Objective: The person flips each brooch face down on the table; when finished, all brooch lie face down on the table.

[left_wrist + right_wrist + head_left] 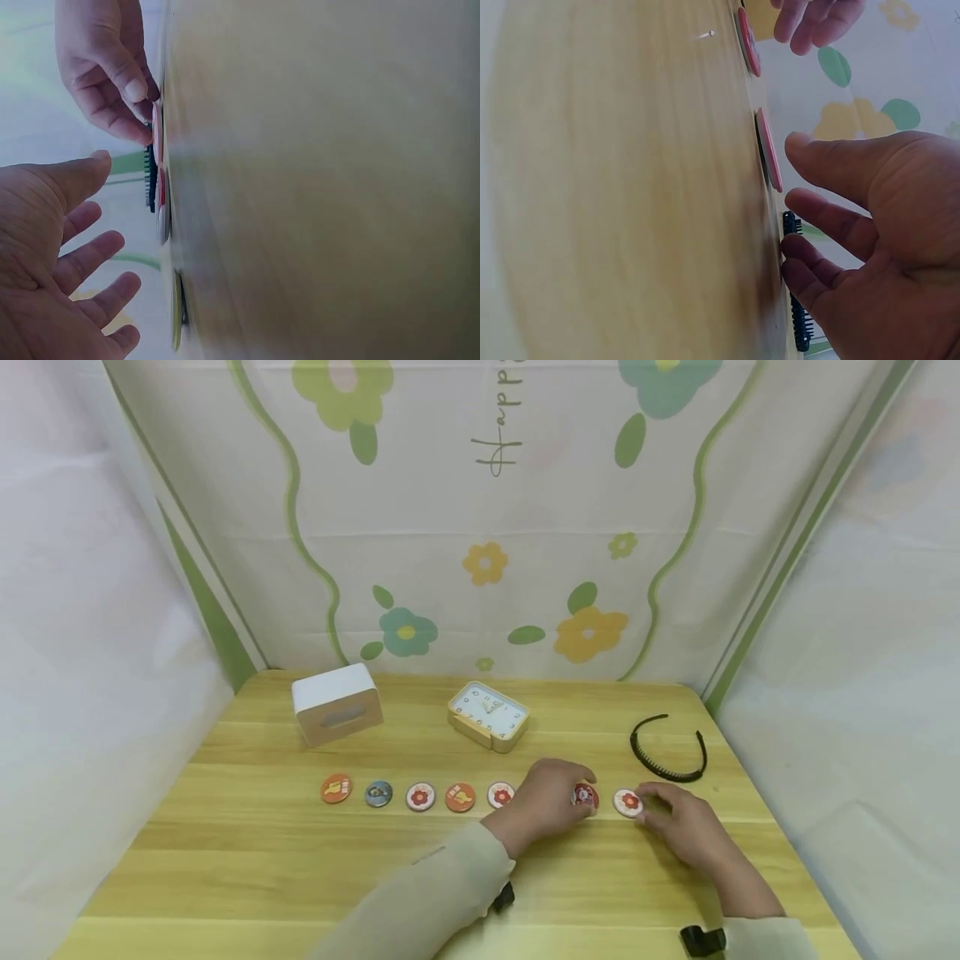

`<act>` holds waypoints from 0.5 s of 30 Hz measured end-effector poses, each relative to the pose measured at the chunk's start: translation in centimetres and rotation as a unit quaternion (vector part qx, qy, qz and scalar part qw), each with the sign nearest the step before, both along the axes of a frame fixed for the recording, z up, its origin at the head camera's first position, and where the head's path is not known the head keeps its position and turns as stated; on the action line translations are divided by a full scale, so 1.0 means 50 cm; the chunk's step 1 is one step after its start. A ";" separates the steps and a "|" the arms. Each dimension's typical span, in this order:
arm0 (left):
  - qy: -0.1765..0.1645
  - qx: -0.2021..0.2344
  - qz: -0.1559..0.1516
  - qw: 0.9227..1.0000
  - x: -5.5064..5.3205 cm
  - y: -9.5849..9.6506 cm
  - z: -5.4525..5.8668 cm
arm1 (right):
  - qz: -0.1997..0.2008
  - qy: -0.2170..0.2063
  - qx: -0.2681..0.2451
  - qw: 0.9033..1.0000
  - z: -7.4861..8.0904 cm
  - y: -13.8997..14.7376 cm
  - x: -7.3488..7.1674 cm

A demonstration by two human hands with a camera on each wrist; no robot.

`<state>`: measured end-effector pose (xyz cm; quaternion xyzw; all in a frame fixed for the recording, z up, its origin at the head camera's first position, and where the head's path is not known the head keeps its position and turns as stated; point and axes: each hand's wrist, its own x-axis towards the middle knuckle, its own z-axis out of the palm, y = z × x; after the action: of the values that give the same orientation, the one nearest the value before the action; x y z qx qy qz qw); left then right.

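Note:
Several round badges lie in a row across the table. My left hand point(551, 797) is over the right part of the row, thumb and fingers spread beside a red badge point(586, 797). In the left wrist view the fingers point(97, 262) of that hand are apart and hold nothing. My right hand point(686, 827) is at the row's right end, fingertips right at the edge of a white badge with a red flower point(628, 803). The right wrist view shows its thumb and fingers loosely bent beside the pink-rimmed badge point(768, 150). My left hand may hide part of the row.
Left along the row are an orange badge point(336, 788), a blue one point(378, 793) and others. Behind stand a white and wooden box point(337, 706) and a tilted clock point(489, 717). A black toothed headband point(667, 772) lies behind my right hand. Printed curtains enclose the table point(262, 860).

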<state>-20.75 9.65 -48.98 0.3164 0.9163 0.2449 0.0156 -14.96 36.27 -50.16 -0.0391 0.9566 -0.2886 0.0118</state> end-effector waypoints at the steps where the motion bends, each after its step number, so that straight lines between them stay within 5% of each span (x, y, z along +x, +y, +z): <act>1: 0.002 0.001 0.000 1.000 0.000 0.003 0.000 | 0.000 0.002 -0.001 1.000 -0.001 0.001 -0.001; 15: -0.006 -0.025 0.000 1.000 -0.015 0.044 -0.010 | 0.007 0.009 0.001 1.000 -0.008 0.005 -0.011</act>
<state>-21.48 11.84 -49.50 0.3143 0.9221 0.2239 0.0292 -15.53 36.51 -50.58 -0.0485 0.9566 -0.2874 0.0054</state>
